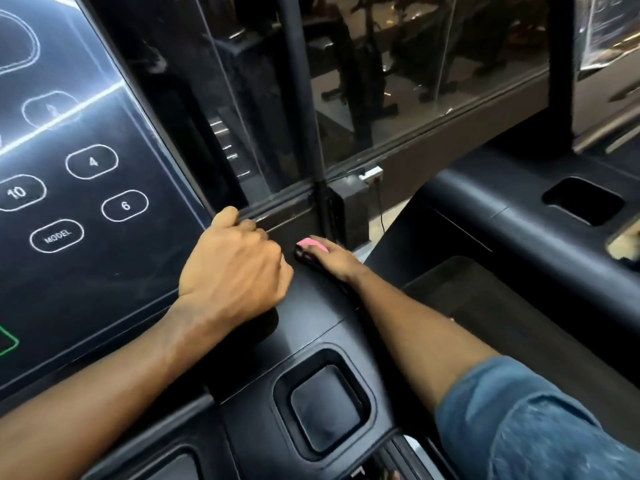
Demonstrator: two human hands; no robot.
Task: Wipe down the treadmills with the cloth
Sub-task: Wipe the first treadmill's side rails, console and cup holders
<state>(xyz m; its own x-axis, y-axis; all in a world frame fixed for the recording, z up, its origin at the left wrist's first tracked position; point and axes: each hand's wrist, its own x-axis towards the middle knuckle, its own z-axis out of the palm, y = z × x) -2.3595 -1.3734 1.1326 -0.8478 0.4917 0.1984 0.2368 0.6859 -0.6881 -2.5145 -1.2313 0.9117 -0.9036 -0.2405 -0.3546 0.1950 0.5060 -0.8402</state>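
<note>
The black treadmill console (311, 317) fills the lower left, with a glossy touch panel (86, 209) showing buttons 4, 6, 10 and MODEL. My left hand (235, 265) rests on the console's far right corner, its fingers curled over the edge. My right hand (329, 259) reaches past the console's right side and presses a pink cloth (311, 244) against the dark outer edge; only a small part of the cloth shows under my fingers.
A square cup recess (325, 407) sits in the console near me. A second treadmill's console (512, 216) with its own recess (585, 199) stands at the right. A glass wall (398, 81) with a black post (301, 98) is just beyond, with a socket (371, 174) and cable.
</note>
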